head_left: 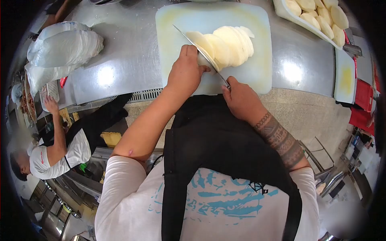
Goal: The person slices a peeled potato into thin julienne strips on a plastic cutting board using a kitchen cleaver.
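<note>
My right hand (243, 98) is closed round the handle of a knife (208, 60). Its blade slants up and left across the cutting board (173, 16). Against the blade's left side, my left hand (187, 66) grips a peeled potato piece (202, 60), mostly hidden by the fingers. On the other side of the blade lies an overlapping row of thin potato slices (231, 46), the nearest one leaning at the knife.
A white tub (313, 26) of peeled potatoes stands at the upper right, beside another cutting board (345, 76). Clear plastic bags (66, 50) lie on the metal counter (128, 48) at left. A co-worker (64, 148) reaches toward a white basket (51, 90) on the left.
</note>
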A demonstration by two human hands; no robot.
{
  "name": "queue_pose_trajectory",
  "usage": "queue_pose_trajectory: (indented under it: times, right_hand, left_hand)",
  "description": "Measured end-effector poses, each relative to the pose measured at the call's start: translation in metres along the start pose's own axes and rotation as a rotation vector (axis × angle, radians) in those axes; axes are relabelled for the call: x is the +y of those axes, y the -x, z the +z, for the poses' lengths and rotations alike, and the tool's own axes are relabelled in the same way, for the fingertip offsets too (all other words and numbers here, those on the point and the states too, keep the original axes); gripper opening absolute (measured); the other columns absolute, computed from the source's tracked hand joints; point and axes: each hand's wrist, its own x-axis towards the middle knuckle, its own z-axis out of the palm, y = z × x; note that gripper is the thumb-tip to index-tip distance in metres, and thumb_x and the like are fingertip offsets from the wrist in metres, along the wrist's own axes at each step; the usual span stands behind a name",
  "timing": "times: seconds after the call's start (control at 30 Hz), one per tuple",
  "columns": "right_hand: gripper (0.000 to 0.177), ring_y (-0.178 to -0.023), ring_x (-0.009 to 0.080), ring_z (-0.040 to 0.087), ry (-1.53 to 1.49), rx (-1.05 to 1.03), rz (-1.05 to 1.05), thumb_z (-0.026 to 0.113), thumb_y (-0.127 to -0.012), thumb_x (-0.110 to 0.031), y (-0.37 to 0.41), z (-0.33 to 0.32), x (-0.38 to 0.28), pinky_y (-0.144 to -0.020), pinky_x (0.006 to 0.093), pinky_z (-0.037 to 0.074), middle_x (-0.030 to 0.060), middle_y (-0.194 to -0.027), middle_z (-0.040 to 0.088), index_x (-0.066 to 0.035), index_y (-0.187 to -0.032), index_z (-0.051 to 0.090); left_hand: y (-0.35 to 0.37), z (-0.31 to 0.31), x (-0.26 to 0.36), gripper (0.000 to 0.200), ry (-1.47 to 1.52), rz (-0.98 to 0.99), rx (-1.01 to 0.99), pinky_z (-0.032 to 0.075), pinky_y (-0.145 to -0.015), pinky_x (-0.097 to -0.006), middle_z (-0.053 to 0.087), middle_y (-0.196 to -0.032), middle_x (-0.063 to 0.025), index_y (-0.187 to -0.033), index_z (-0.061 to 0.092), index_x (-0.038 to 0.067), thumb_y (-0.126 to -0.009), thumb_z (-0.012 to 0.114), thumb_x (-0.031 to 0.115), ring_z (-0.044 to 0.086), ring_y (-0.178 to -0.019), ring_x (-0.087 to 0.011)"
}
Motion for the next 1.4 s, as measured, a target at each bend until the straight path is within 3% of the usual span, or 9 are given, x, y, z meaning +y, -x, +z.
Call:
queue_pose_trajectory:
  times: [0.33, 0.53, 0.67, 0.9, 1.03, 1.13, 1.23, 1.4]
  right_hand:
    - [0.032, -0.086, 0.0480, 0.071, 0.025, 0.012, 0.012, 0.053, -0.111, -0.032, 0.000, -0.005, -0.003, -0.077, 0.0584, 0.055, 0.0255, -0.085, 0.073, 0.000, -0.110, 0.056]
    - [0.032, -0.085, 0.0488, 0.071, -0.004, 0.028, -0.027, 0.052, -0.111, -0.032, 0.028, -0.042, -0.044, -0.077, 0.0588, 0.055, 0.0271, -0.085, 0.072, 0.000, -0.110, 0.057]
    - [0.033, -0.084, 0.0494, 0.071, 0.054, 0.012, 0.008, 0.052, -0.111, -0.032, 0.002, 0.008, -0.001, -0.077, 0.0591, 0.055, 0.0275, -0.085, 0.072, 0.000, -0.110, 0.057]
    - [0.033, -0.083, 0.0486, 0.071, 0.065, 0.024, 0.005, 0.052, -0.111, -0.032, 0.003, -0.002, -0.009, -0.076, 0.0585, 0.056, 0.0264, -0.084, 0.072, 0.000, -0.109, 0.057]
    - [0.033, -0.082, 0.0483, 0.072, 0.009, 0.026, -0.033, 0.052, -0.111, -0.032, 0.026, -0.032, -0.043, -0.075, 0.0577, 0.056, 0.0256, -0.083, 0.072, 0.000, -0.108, 0.058]
    - [0.033, -0.081, 0.0482, 0.072, -0.003, 0.067, -0.074, 0.052, -0.111, -0.032, 0.027, -0.032, -0.043, -0.075, 0.0579, 0.056, 0.0259, -0.082, 0.072, 0.001, -0.108, 0.058]
    - [0.033, -0.081, 0.0483, 0.071, 0.073, 0.057, -0.017, 0.053, -0.110, -0.031, 0.000, 0.017, 0.006, -0.075, 0.0581, 0.056, 0.0262, -0.081, 0.072, 0.001, -0.108, 0.058]
    - [0.032, -0.082, 0.0481, 0.072, 0.082, 0.038, -0.012, 0.054, -0.110, -0.031, 0.000, 0.005, -0.009, -0.075, 0.0580, 0.056, 0.0263, -0.081, 0.072, 0.001, -0.107, 0.057]
  left_hand:
    - [0.004, 0.007, -0.007, 0.055, 0.028, 0.020, 0.048, 0.057, -0.089, -0.0501, 0.061, -0.122, -0.0203, -0.124, 0.055, 0.000, -0.082, 0.089, 0.013, 0.066, -0.111, -0.0437]
    - [0.005, 0.004, -0.006, 0.048, 0.016, 0.050, 0.042, 0.057, -0.088, -0.0534, 0.060, -0.125, -0.0233, -0.124, 0.055, -0.002, -0.086, 0.082, 0.009, 0.067, -0.108, -0.0480]
    - [0.006, 0.005, -0.007, 0.046, -0.005, 0.024, 0.030, 0.057, -0.090, -0.0535, 0.061, -0.125, -0.0237, -0.123, 0.054, -0.002, -0.087, 0.081, 0.008, 0.067, -0.109, -0.0479]
    - [0.007, 0.006, -0.004, 0.048, 0.005, -0.027, 0.042, 0.056, -0.091, -0.0517, 0.066, -0.121, -0.0224, -0.122, 0.057, -0.001, -0.085, 0.085, 0.011, 0.067, -0.112, -0.0444]
    - [0.009, 0.006, -0.007, 0.045, 0.065, -0.045, 0.010, 0.057, -0.093, -0.0539, 0.064, -0.127, -0.0256, -0.127, 0.055, -0.001, -0.091, 0.078, 0.010, 0.067, -0.113, -0.0487]
    - [0.008, 0.011, -0.010, 0.043, 0.087, -0.035, 0.031, 0.057, -0.093, -0.0542, 0.064, -0.126, -0.0261, -0.127, 0.055, -0.002, -0.092, 0.078, 0.010, 0.067, -0.113, -0.0491]
    - [0.012, 0.009, -0.009, 0.041, 0.050, -0.027, 0.023, 0.056, -0.092, -0.0550, 0.065, -0.125, -0.0262, -0.125, 0.055, -0.002, -0.092, 0.077, 0.010, 0.067, -0.112, -0.0495]
    - [0.005, 0.011, -0.013, 0.040, 0.032, -0.045, 0.026, 0.056, -0.090, -0.0558, 0.065, -0.123, -0.0269, -0.123, 0.055, -0.002, -0.092, 0.077, 0.009, 0.067, -0.110, -0.0499]
